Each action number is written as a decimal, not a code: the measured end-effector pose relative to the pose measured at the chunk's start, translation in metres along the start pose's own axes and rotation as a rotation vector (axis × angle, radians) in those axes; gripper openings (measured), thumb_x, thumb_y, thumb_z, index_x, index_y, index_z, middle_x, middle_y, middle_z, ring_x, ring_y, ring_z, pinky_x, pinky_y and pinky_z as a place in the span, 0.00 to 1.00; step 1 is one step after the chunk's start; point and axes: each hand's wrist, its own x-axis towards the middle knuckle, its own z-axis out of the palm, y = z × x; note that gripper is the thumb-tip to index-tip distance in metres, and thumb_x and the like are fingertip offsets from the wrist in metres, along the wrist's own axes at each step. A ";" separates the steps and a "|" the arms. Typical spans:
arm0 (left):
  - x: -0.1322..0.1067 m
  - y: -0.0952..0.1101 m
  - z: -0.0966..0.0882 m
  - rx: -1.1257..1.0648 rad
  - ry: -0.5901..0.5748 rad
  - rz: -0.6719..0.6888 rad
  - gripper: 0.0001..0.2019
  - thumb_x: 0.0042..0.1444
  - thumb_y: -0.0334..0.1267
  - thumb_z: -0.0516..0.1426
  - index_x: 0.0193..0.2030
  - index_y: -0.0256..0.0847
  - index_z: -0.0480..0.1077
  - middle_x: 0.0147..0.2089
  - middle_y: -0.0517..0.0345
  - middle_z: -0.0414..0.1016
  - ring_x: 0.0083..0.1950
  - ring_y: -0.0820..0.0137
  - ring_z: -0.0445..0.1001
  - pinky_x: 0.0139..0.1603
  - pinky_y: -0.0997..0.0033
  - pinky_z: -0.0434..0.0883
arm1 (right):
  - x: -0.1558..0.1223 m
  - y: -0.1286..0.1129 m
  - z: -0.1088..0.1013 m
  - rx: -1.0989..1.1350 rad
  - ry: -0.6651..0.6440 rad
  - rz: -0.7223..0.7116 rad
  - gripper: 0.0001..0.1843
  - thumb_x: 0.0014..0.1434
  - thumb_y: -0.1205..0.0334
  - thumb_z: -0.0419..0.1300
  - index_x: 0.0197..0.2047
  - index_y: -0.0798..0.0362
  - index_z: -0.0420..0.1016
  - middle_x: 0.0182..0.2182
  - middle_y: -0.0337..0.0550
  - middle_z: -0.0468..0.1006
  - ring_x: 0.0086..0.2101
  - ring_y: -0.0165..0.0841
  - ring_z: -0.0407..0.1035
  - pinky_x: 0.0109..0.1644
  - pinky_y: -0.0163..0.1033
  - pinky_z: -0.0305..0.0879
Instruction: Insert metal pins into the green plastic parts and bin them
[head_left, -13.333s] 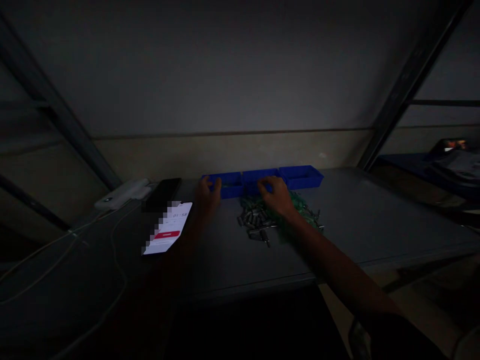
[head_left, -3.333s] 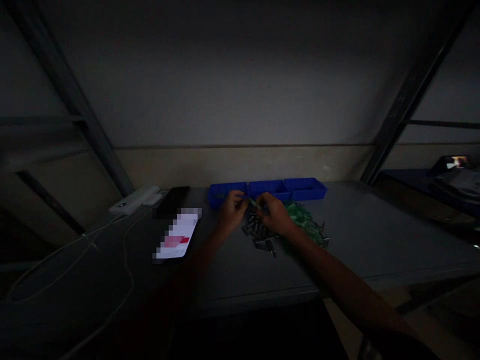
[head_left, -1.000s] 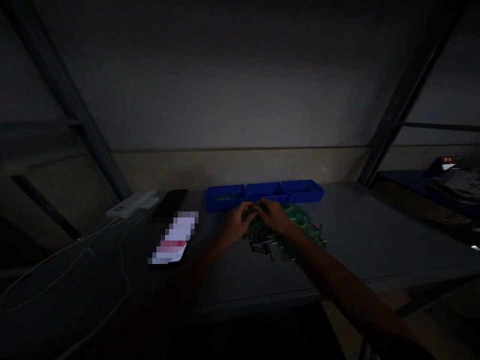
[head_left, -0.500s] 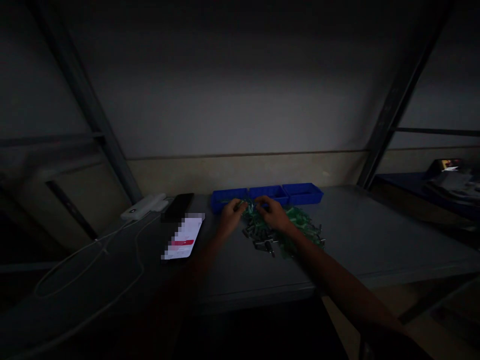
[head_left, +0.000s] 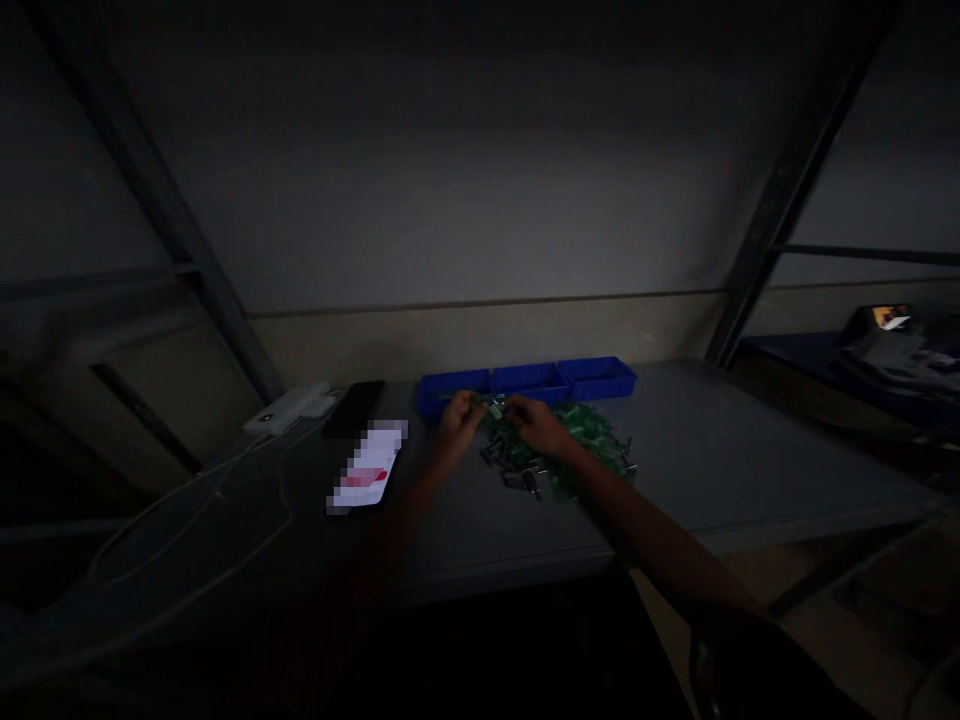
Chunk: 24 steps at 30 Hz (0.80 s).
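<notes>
My left hand (head_left: 459, 422) is closed in a pinch on a small green, see-through piece (head_left: 495, 410), just in front of the blue bins. Close to its right, my right hand (head_left: 536, 424) has its fingertips pinched together at that piece's right side. What those fingertips hold is too dark and small to name. Under and beside my right hand lies a loose pile of green see-through pieces (head_left: 596, 432). Dark and shiny metal-like pieces (head_left: 523, 478) lie at the pile's near left side.
Three blue bins stand in a row along the back: left (head_left: 431, 393), middle (head_left: 529, 378) and right (head_left: 600, 378). A lit phone (head_left: 369, 470), a dark flat slab (head_left: 355, 408) and a white device (head_left: 289, 408) with cables lie at the left of the grey table (head_left: 720, 450).
The whole view has shifted slightly. Both hands stay close together at the same spot, and the green piece between them shows more clearly.
</notes>
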 end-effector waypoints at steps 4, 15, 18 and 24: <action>-0.005 0.000 0.000 0.046 0.044 0.060 0.13 0.48 0.47 0.59 0.31 0.40 0.64 0.26 0.64 0.66 0.29 0.74 0.66 0.30 0.75 0.63 | 0.003 -0.002 -0.001 -0.012 0.025 0.022 0.14 0.52 0.73 0.53 0.41 0.57 0.74 0.26 0.37 0.72 0.29 0.28 0.64 0.37 0.32 0.59; -0.009 0.000 -0.007 0.368 0.257 0.241 0.05 0.48 0.37 0.61 0.28 0.39 0.70 0.30 0.60 0.68 0.34 0.70 0.68 0.38 0.71 0.65 | 0.014 -0.013 -0.013 -0.098 0.195 -0.013 0.09 0.56 0.65 0.55 0.34 0.56 0.76 0.33 0.44 0.78 0.35 0.33 0.69 0.44 0.37 0.63; -0.009 0.001 -0.010 0.346 0.274 0.250 0.05 0.49 0.37 0.61 0.29 0.39 0.72 0.31 0.58 0.69 0.34 0.70 0.69 0.38 0.71 0.68 | 0.022 -0.028 -0.015 -0.111 0.196 -0.007 0.13 0.58 0.58 0.54 0.33 0.57 0.76 0.30 0.43 0.76 0.33 0.32 0.69 0.41 0.36 0.62; -0.003 0.004 -0.013 0.287 0.264 0.313 0.08 0.48 0.41 0.62 0.31 0.38 0.73 0.34 0.57 0.72 0.33 0.72 0.71 0.33 0.73 0.71 | 0.030 -0.050 -0.005 0.084 0.097 0.015 0.25 0.59 0.42 0.52 0.31 0.58 0.73 0.19 0.37 0.70 0.22 0.27 0.63 0.29 0.32 0.58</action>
